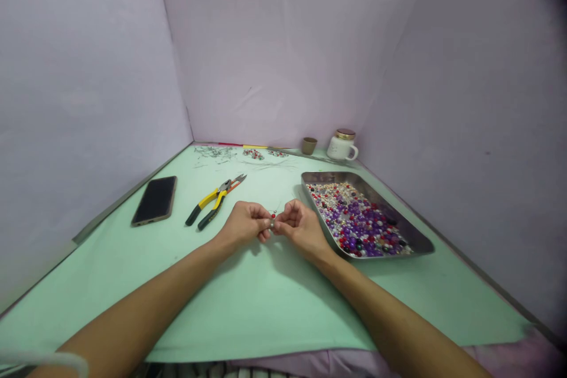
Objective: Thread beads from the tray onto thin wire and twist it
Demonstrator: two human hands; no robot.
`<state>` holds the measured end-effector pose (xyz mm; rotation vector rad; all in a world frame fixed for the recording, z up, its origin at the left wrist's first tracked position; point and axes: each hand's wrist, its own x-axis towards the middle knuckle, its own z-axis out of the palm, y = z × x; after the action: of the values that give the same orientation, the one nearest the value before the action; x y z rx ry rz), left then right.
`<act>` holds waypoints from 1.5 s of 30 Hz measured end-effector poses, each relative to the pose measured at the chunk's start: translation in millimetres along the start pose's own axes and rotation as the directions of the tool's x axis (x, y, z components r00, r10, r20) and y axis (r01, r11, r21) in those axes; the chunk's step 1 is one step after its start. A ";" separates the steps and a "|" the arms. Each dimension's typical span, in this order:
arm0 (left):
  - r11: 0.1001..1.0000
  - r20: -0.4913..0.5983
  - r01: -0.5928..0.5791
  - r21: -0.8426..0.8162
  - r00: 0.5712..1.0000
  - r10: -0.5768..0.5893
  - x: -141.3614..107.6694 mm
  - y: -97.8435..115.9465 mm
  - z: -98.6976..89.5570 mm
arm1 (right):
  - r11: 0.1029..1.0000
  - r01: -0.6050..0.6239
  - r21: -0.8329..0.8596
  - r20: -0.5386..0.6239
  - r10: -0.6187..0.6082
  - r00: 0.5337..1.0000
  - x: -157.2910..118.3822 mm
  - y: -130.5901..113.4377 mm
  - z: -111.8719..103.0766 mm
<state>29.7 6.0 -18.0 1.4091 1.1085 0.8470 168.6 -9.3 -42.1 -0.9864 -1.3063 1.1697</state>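
Observation:
Over the middle of the table, my left hand and my right hand meet with fingertips pinched. Between them is a small beaded wire with a red bead and a pale bead; thin wire ends rise above the fingers. Both hands are closed on this piece, and the fingertips partly hide it. Just right of my right hand stands a metal tray of mixed purple, red, white, gold and black beads. Left of my left hand lie yellow-and-black pliers, with an orange-handled cutting tool touching or overlapping them.
A phone lies at the left. Along the back are loose wire pieces, small clusters of beaded pieces, a brown cup and a white lidded mug. Pale walls enclose the green tabletop.

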 end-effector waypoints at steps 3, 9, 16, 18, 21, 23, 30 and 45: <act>1.000 0.009 0.010 -0.009 1.000 -0.010 -0.9 0.9 0.7 | 1.000 0.004 -0.006 0.002 -0.004 1.000 -2.1 -1.7 1.7; 1.000 -0.018 -0.001 -0.013 1.000 0.001 0.0 -4.8 4.8 | 0.991 0.074 -0.111 -0.026 -0.077 0.997 -4.6 3.0 4.8; 1.000 -0.035 -0.020 0.004 0.999 0.020 1.2 -16.0 7.3 | 0.954 0.088 -0.285 -0.092 -0.118 0.989 -5.2 12.4 4.5; 1.000 -0.027 -0.029 -0.001 0.999 0.029 1.6 -17.6 7.0 | 0.949 0.094 -0.300 -0.095 -0.128 0.987 -5.2 12.7 4.7; 0.999 -0.009 -0.026 -0.029 1.000 0.026 2.1 -15.6 6.6 | 0.968 0.095 -0.233 -0.088 -0.119 0.989 -4.2 11.7 5.9; 0.997 -0.012 -0.027 -0.074 1.000 0.026 2.9 -13.0 6.8 | 0.984 0.082 -0.157 -0.094 -0.098 0.991 -2.3 11.3 6.8; 0.995 -0.104 -0.096 -0.036 0.990 0.091 9.4 -17.8 7.6 | 0.963 0.102 -0.251 -0.195 -0.153 0.969 5.7 14.3 6.0; 0.991 -0.107 -0.129 0.039 0.985 0.132 0.9 -15.3 5.8 | 0.961 0.113 -0.251 -0.151 -0.155 0.976 3.2 5.5 4.9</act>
<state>32.9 4.5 -34.0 1.4888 1.1256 1.0149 163.1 -5.7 -46.7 -1.1279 -1.3767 0.8171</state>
